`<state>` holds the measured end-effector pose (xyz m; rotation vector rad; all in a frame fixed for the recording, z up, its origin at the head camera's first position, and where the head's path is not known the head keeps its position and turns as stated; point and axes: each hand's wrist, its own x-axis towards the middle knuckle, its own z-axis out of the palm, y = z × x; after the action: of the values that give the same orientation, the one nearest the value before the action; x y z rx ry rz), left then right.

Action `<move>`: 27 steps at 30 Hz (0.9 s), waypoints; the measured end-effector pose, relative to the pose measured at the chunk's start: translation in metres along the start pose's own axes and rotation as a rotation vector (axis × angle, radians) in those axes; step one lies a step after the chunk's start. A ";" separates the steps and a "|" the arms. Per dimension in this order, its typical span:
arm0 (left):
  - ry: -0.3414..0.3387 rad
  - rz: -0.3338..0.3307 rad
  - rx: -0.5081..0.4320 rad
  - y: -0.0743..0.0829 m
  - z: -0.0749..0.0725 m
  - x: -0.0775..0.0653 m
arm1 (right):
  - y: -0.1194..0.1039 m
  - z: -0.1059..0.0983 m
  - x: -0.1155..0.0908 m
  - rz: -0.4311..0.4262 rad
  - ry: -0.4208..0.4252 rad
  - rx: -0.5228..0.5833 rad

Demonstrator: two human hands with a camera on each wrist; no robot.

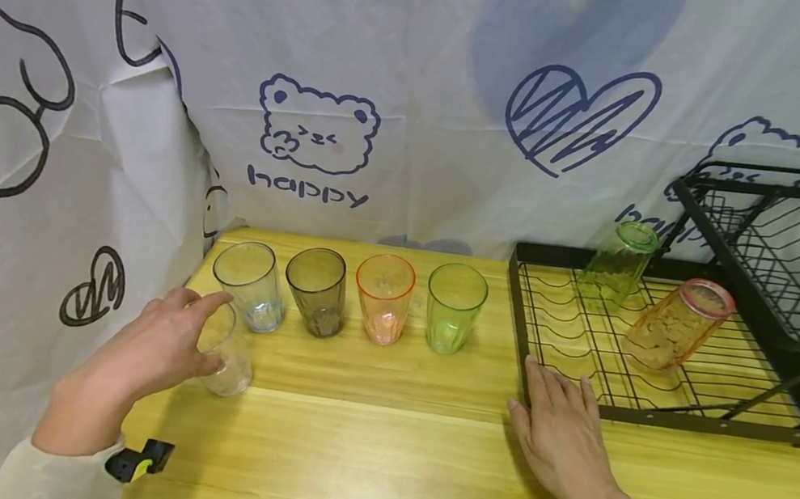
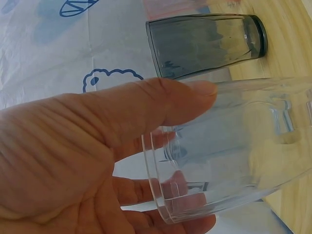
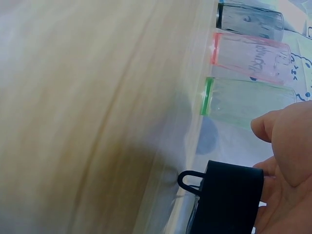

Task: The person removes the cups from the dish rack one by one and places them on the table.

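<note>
My left hand (image 1: 163,342) grips a clear glass (image 1: 231,366) near its rim at the left of the table. In the left wrist view the thumb (image 2: 195,92) lies along one side of that glass, other fingers on the far side. The glass stands upright, or nearly so; whether it touches the table I cannot tell. Just behind it is a blue-tinted glass (image 1: 250,287). To the right, in a row, stand a grey glass (image 1: 316,294), a pink glass with an orange-red rim (image 1: 383,301) and a green glass (image 1: 455,312). My right hand (image 1: 560,433), fingers extended, touches the black dish rack's front-left corner (image 1: 528,389).
Inside the dish rack, a green glass (image 1: 618,260) and an orange-pink glass (image 1: 681,324) sit upside down, tilted. A raised wire tier (image 1: 780,257) overhangs its right side. Behind the wooden table (image 1: 377,467) hangs a printed white cloth (image 1: 433,147), which also covers the left side.
</note>
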<state>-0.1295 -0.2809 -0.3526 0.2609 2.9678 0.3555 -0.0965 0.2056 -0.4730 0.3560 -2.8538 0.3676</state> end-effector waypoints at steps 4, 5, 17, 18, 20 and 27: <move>0.008 0.004 -0.002 0.000 0.000 0.000 | 0.000 0.001 0.000 -0.004 0.004 -0.001; 0.009 0.004 -0.003 -0.001 0.000 0.000 | 0.000 0.001 0.000 -0.006 0.008 0.000; -0.002 0.000 -0.012 -0.003 -0.002 -0.001 | 0.001 0.002 0.000 -0.008 0.011 0.007; -0.004 -0.003 -0.012 -0.003 -0.002 -0.001 | 0.001 0.002 0.000 -0.008 0.012 0.006; -0.006 -0.007 -0.012 -0.003 -0.002 0.000 | 0.001 0.001 0.000 -0.007 0.013 0.008; -0.011 -0.016 -0.013 -0.003 -0.002 0.000 | 0.001 0.001 0.001 -0.011 0.029 0.005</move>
<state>-0.1301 -0.2848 -0.3510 0.2373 2.9539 0.3695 -0.0974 0.2061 -0.4736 0.3638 -2.8225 0.3746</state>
